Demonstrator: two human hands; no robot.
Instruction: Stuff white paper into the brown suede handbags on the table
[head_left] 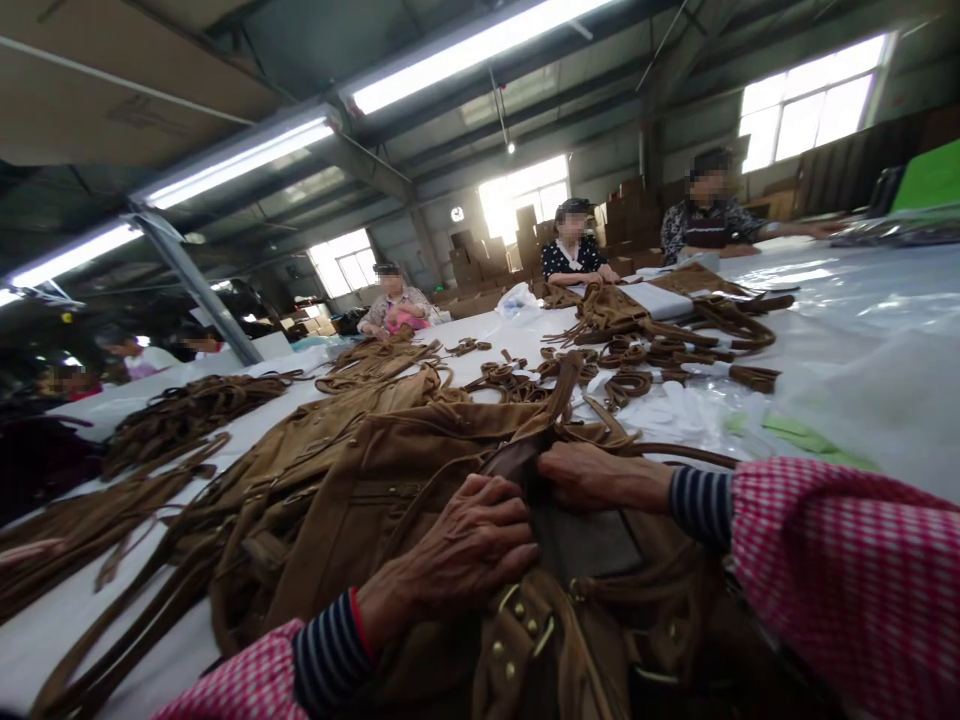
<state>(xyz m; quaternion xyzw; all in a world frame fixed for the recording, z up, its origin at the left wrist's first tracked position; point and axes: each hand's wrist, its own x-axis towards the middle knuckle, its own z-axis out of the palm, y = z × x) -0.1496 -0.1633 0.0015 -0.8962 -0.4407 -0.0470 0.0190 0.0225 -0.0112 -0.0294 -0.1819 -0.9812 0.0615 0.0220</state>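
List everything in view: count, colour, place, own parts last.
Table: one, white, across the middle
Bags: several, brown, foreground and left
Straps: many, brown, left heap and table middle
Plastic: uncounted, clear, right of table
Green panel: one, bright green, right edge
Boxes: several, brown, background
Tube lights: at least four, white, overhead
Windows: at least three, white, background
Co-workers: at least three, patterned clothes, across the table
Sleeves: two, pink-and-white checked, lower sides
Left hand: one, bare, on bag fabric
Right hand: one, bare, on bag fabric
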